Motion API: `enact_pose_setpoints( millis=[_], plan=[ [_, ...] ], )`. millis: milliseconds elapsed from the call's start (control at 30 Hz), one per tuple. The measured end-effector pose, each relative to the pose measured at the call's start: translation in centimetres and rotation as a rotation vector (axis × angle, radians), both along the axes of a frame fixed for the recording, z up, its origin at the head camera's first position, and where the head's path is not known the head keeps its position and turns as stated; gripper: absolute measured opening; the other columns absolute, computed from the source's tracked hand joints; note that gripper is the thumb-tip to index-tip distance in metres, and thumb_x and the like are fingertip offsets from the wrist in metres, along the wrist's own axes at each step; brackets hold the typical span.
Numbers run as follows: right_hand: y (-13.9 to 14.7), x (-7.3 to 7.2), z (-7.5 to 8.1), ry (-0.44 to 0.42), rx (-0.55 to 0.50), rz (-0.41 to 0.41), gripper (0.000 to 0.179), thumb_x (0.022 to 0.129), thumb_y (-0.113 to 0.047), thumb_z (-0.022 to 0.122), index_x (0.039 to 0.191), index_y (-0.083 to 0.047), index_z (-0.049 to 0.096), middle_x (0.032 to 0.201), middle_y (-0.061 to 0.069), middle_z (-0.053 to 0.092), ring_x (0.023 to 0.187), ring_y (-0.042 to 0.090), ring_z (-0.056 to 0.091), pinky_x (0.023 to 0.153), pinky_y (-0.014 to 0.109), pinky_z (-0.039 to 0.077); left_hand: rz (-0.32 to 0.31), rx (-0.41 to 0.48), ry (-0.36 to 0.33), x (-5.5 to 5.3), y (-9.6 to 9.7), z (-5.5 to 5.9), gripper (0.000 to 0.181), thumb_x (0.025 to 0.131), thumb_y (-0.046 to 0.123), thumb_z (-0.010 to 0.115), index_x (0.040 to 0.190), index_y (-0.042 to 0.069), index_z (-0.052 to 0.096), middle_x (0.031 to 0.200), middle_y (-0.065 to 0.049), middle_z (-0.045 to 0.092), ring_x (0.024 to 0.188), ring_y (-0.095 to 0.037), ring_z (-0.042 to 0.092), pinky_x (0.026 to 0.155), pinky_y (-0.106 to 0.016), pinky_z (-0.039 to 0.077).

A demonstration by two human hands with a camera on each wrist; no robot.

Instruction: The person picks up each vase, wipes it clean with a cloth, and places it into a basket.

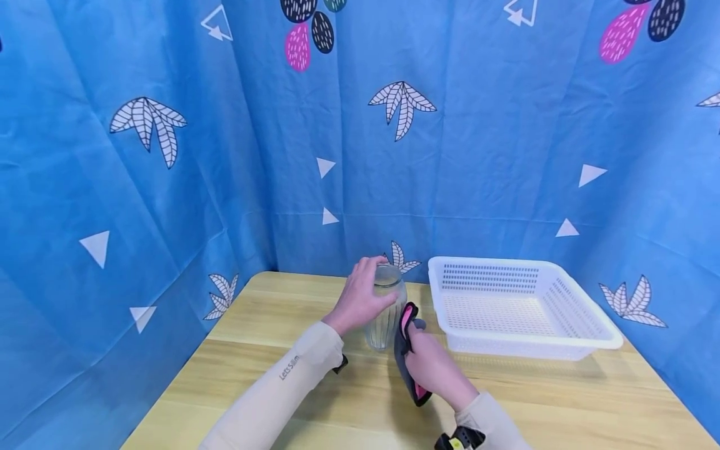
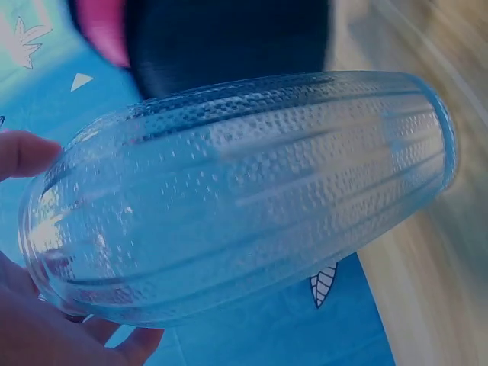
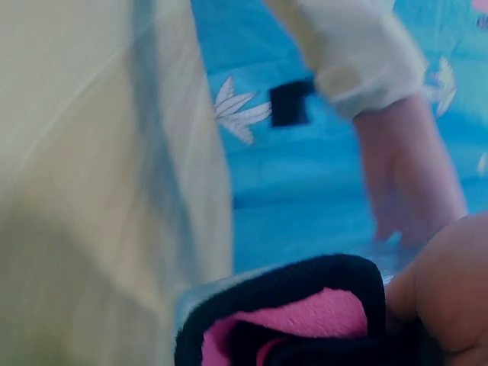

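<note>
My left hand [image 1: 365,294] grips a clear ribbed glass vase [image 1: 385,322] near its rim, thumb on the near side and fingers round the far side. Textured bands run down the vase [image 2: 252,191] in the left wrist view, and its base points toward the wooden tabletop. In my right hand [image 1: 433,365] is a folded dark grey cloth [image 1: 402,353] with black edging and a pink inner face. The cloth hangs right beside the vase's right side. Its pink fold [image 3: 305,316] shows at the bottom of the right wrist view, with the right thumb next to it.
A white perforated plastic basket [image 1: 529,342] stands on the right of the wooden table [image 1: 281,312]. Blue patterned curtain [image 1: 360,156] encloses the back and both sides, close to the table's edges.
</note>
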State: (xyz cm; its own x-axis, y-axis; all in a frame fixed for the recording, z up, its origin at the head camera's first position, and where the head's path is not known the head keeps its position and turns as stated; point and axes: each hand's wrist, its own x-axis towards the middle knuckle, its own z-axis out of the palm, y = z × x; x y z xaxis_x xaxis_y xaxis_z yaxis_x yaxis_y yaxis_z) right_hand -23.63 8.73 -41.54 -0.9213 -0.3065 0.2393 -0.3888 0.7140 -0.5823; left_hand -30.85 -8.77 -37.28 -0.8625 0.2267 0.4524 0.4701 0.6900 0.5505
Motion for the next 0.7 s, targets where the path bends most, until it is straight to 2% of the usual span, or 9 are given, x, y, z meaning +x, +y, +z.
enact_pose_setpoints(
  millis=[67,200,300,400,467,533,700],
  plan=[
    [-0.1,0.7,0.9,0.061,-0.004,-0.015,0.037,0.087,0.005,0.053,0.124,0.008,0.058,0.092,0.018,0.065,0.076,0.024,0.063,0.062,0.036,0.052,-0.018,0.005,-0.015,0.1,0.1,0.1,0.074,0.083,0.031,0.073,0.148,0.018,0.041,0.143,-0.003,0.046,0.133,-0.022,0.044,0.110,-0.047,0.039],
    [-0.2,1.5,2.8,0.179,-0.017,-0.038,0.038,0.089,0.004,0.055,0.126,-0.001,0.056,0.093,0.012,0.064,0.082,0.024,0.064,0.069,0.041,0.053,-0.048,0.020,-0.027,0.1,0.1,0.2,0.074,0.082,0.028,0.073,0.148,0.018,0.041,0.146,-0.003,0.045,0.136,-0.023,0.043,0.112,-0.048,0.038],
    [-0.2,1.4,4.1,0.243,-0.022,-0.049,0.050,0.090,0.003,0.057,0.139,-0.001,0.051,0.105,0.015,0.066,0.093,0.028,0.067,0.076,0.045,0.056,-0.060,0.028,-0.029,-0.1,0.1,0.1,0.074,0.081,0.028,0.074,0.146,0.016,0.042,0.146,-0.002,0.045,0.136,-0.024,0.042,0.113,-0.047,0.037],
    [-0.1,0.6,5.0,0.273,-0.015,-0.054,0.054,0.093,0.002,0.055,0.146,0.003,0.045,0.115,0.021,0.065,0.103,0.034,0.067,0.083,0.049,0.056,-0.076,0.051,-0.044,-0.3,0.1,0.0,0.074,0.080,0.026,0.075,0.146,0.015,0.042,0.146,-0.003,0.045,0.137,-0.026,0.042,0.113,-0.048,0.037],
    [-0.1,-0.4,5.3,0.267,0.009,-0.064,0.056,0.093,0.002,0.056,0.147,0.007,0.042,0.120,0.026,0.063,0.108,0.039,0.065,0.087,0.052,0.055,-0.080,0.063,-0.053,-0.4,0.1,-0.1,0.073,0.080,0.026,0.075,0.145,0.015,0.043,0.146,-0.002,0.045,0.137,-0.026,0.042,0.113,-0.048,0.037],
    [-0.1,-1.4,5.2,0.249,0.039,-0.076,0.058,0.092,0.002,0.057,0.147,0.009,0.041,0.118,0.028,0.062,0.105,0.040,0.065,0.087,0.052,0.054,-0.080,0.069,-0.059,-0.4,0.0,-0.1,0.073,0.080,0.026,0.075,0.145,0.015,0.043,0.147,-0.002,0.045,0.138,-0.025,0.042,0.113,-0.048,0.037],
    [-0.1,-3.6,4.2,0.130,0.029,-0.095,0.050,0.089,0.001,0.059,0.138,0.006,0.048,0.099,0.022,0.063,0.083,0.031,0.064,0.070,0.045,0.054,-0.075,0.060,-0.056,-0.3,0.0,-0.2,0.072,0.080,0.026,0.073,0.144,0.014,0.043,0.147,-0.001,0.045,0.137,-0.023,0.041,0.113,-0.048,0.037]
  ],
)
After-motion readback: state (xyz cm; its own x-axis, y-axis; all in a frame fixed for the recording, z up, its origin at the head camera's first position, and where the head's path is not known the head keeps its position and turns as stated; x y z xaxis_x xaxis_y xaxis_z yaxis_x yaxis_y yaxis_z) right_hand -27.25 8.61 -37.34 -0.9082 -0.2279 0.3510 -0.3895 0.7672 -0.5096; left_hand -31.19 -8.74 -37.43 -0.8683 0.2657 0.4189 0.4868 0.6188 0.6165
